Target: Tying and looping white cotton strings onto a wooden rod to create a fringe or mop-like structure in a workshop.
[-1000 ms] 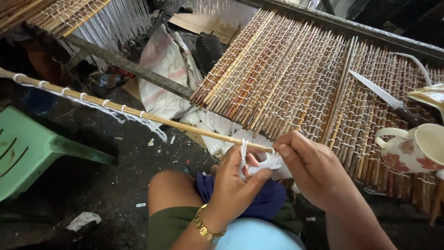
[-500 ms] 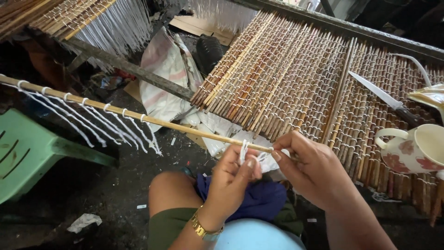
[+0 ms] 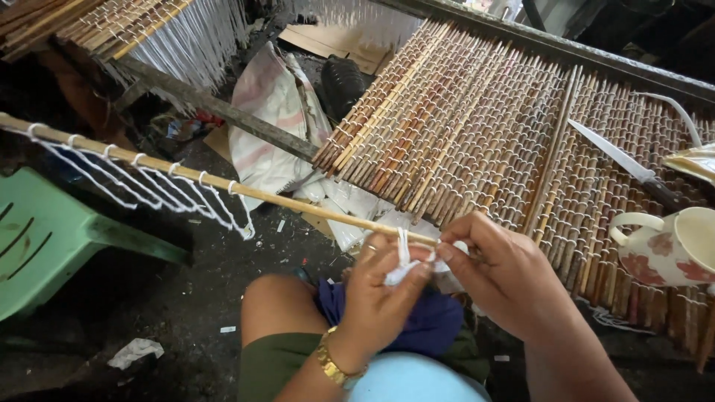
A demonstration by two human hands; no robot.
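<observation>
A long thin bamboo stick (image 3: pixel 223 184) runs from the left edge to my hands, with several white string loops (image 3: pixel 153 186) hanging from it. My left hand (image 3: pixel 380 290), with a gold watch at the wrist, pinches white string (image 3: pixel 402 260) at the stick's near end. My right hand (image 3: pixel 499 275) grips the stick's end just to the right of it, fingers touching the same string. Both hands sit above my knee and a dark blue cloth (image 3: pixel 432 324).
A woven bamboo mat (image 3: pixel 477 126) covers the bench at right, with a knife (image 3: pixel 618 160) and a flowered white cup (image 3: pixel 670 249) on it. A green plastic chair (image 3: pixel 45 238) stands at left. Sacks (image 3: pixel 268 112) and scraps lie on the dark floor.
The string loops on the stick swung out into loose strands, then settled back. My left hand's fingers shifted on the string at the stick's end; the right hand kept its grip.
</observation>
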